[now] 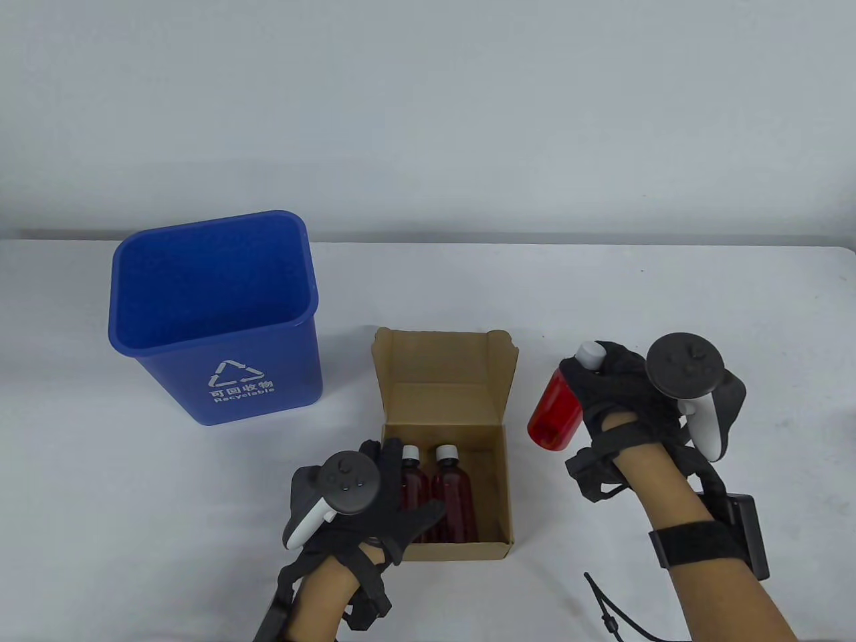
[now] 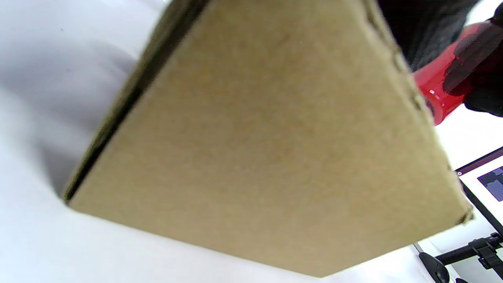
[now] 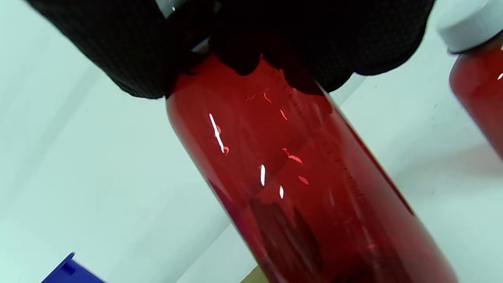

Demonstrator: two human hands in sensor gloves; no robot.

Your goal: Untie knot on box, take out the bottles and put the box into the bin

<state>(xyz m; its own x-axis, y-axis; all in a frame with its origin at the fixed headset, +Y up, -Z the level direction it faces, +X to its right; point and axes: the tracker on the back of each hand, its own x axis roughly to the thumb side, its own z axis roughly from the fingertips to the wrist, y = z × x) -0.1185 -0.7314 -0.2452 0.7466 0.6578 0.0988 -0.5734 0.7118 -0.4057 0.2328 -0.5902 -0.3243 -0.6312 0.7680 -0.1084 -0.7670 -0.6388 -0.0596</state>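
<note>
Right hand (image 1: 622,394) grips a red bottle (image 1: 556,416); table view alone shows left hand (image 1: 394,508) flat on box (image 1: 461,550).

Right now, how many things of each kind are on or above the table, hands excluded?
Red bottles: 3, one held in the right hand, two in the box
Cardboard box: 1
Blue recycling bin: 1
Total: 5

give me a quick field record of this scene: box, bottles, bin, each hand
box: cardboard, open, lid flap up, on the table
bottles in box: two red ones with white caps, lying side by side
bottle held: red, white cap, tilted, right of the box
bin: blue recycling bin, upright, left of the box, nothing seen inside
left hand: over the box's near left corner
right hand: grips the held bottle near its neck
</note>
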